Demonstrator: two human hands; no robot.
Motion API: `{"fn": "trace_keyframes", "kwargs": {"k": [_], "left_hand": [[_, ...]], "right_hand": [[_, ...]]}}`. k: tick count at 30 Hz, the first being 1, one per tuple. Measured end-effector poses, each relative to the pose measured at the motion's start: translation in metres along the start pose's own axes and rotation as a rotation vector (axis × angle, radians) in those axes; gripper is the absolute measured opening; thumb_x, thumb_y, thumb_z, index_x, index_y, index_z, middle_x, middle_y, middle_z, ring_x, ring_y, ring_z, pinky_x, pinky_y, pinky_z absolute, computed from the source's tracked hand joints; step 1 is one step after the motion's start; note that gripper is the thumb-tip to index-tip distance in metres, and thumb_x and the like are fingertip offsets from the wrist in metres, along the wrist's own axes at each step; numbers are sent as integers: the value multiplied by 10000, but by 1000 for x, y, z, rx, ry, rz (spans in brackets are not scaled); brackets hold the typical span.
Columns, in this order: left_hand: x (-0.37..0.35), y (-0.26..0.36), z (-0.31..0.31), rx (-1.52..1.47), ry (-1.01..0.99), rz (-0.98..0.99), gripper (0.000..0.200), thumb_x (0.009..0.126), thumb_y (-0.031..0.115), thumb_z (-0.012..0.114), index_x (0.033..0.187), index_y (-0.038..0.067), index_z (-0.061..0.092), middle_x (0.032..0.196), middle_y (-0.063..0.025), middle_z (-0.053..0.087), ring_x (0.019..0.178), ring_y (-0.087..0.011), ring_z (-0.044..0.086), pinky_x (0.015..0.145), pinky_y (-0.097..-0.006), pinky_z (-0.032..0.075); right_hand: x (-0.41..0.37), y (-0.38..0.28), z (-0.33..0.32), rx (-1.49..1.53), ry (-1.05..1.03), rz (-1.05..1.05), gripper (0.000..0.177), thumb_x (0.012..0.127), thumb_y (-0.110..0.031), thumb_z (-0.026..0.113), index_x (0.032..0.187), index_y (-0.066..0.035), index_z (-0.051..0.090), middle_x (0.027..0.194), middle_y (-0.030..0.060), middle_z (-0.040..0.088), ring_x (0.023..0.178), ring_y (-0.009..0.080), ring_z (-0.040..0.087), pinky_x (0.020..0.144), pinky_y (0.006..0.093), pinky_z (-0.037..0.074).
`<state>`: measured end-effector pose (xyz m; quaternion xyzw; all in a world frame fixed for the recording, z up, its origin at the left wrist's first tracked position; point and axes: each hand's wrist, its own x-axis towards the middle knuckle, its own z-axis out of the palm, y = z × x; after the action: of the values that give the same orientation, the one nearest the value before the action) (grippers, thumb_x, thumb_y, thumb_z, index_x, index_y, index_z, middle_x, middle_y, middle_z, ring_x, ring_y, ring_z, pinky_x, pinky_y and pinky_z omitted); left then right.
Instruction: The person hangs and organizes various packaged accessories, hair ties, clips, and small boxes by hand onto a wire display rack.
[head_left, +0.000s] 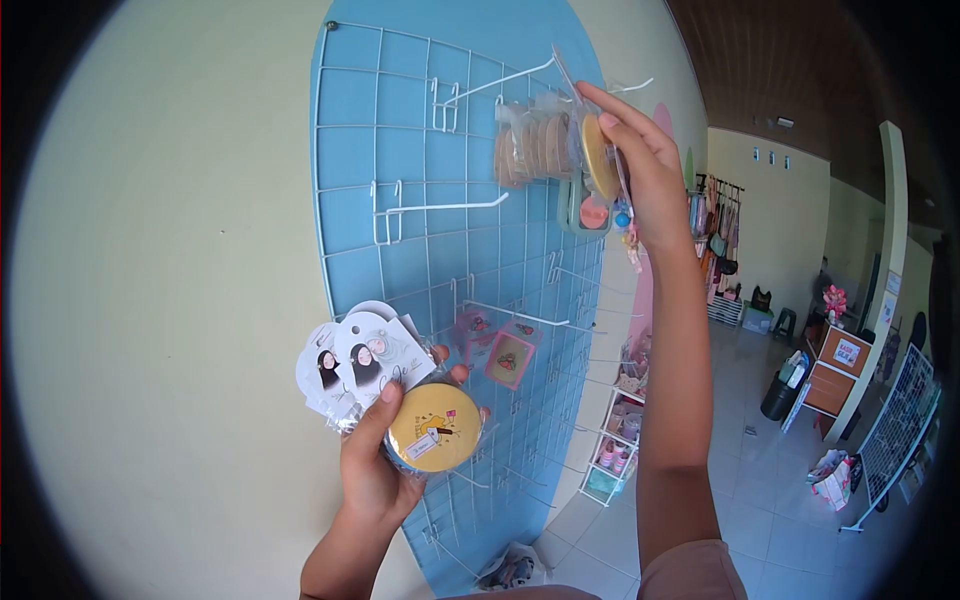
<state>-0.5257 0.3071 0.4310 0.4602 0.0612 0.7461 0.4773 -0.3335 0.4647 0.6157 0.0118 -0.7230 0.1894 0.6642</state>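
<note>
My left hand (375, 445) is closed around a stack of white display cards (372, 355) with small drawn figures and a round yellow item (435, 428) in clear wrapping. Up at the grid rack, my right hand (648, 170) grips another carded round yellow item (597, 158), seen nearly edge-on, by its side. The top of its card is right at the tip of the upper white hook (500, 78). Just behind it hang several bagged wooden-looking ovals (535, 145) and a green case (572, 205). A lower hook (455, 205) juts out below them.
The white wire grid (420, 250) stands against a blue wall panel, with many hooks sticking out. Small pink-framed packs (508, 360) hang lower down. Beyond are a white shelf rack (608, 455), a wooden counter (835, 368) and a second grid stand (905, 425). A plastic bag (513, 568) lies below the panel.
</note>
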Motion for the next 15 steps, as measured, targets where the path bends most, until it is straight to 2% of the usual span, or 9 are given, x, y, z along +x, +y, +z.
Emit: {"fn": "trace_keyframes", "kwargs": {"k": [5, 8, 11, 12, 15], "left_hand": [[0, 0, 2, -10, 24, -20, 509, 919, 241, 524, 1373, 110, 335, 1223, -152, 502, 1147, -290, 527, 878, -541, 506], [4, -1, 1, -21, -1, -26, 492, 922, 235, 519, 1361, 94, 347, 1229, -155, 503, 1154, -292, 527, 878, -534, 511], [10, -1, 5, -6, -7, -32, 478, 924, 231, 516, 1344, 65, 360, 1240, -161, 506, 1162, -296, 527, 885, -528, 513], [12, 0, 6, 7, -2, -36, 472, 926, 228, 512, 1338, 53, 363, 1244, -163, 507, 1165, -298, 527, 889, -527, 512], [17, 1, 12, 3, 8, -50, 437, 932, 214, 505, 1305, 13, 397, 1217, -183, 535, 1123, -311, 560, 887, -496, 524]], "right_hand": [[-2, 19, 2, -27, -60, -15, 357, 920, -172, 567, 1256, -51, 588, 781, 0, 601, 577, 12, 449, 546, 184, 387], [-6, 20, 25, -93, -110, 166, 408, 907, -198, 594, 1300, -95, 555, 776, 19, 595, 595, 35, 464, 564, 203, 400], [7, 73, 45, -161, -150, 57, 445, 899, -229, 608, 1330, -152, 530, 804, 36, 606, 638, 72, 510, 598, 237, 437], [6, 67, 50, -228, -160, 105, 432, 898, -236, 606, 1322, -181, 539, 831, 45, 615, 693, 100, 548, 638, 268, 468], [6, 82, 60, -432, -72, -33, 389, 895, -239, 611, 1277, -170, 583, 844, 56, 623, 731, 108, 567, 646, 273, 480]]}}
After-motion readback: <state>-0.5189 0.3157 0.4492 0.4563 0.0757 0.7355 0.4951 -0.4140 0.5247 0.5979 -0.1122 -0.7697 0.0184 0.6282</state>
